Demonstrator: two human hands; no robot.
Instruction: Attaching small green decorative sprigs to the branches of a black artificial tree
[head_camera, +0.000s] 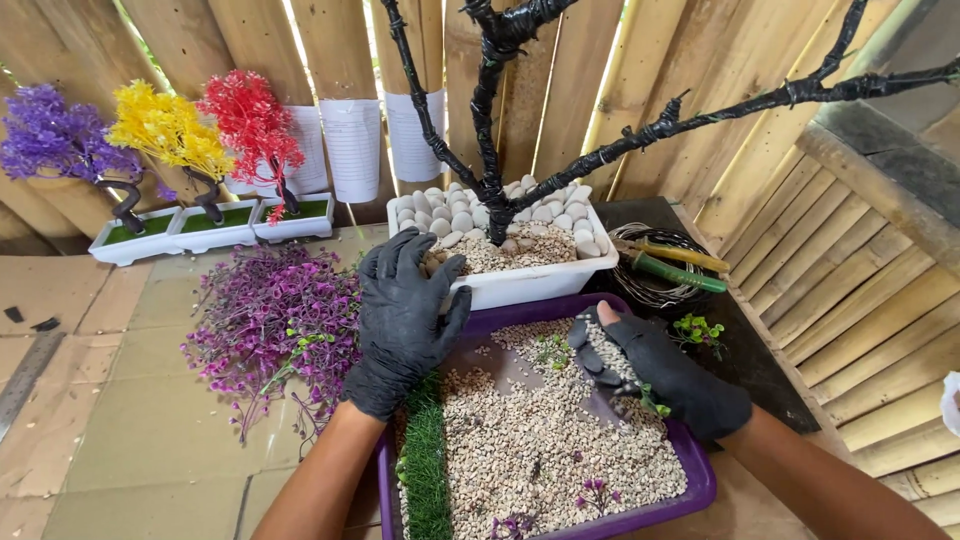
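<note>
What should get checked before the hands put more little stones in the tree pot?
1. Left hand steadies the white pot at its front corner: ok.
2. Right hand is in the purple tray, fingers on the gravel: ok.
3. Right hand's grip holds gravel: cannot tell.
4. Black tree stands upright in the pot: ok.
5. Enough gravel remains in the tray: ok.
6. Green scraps mixed into the gravel: not ok.
</note>
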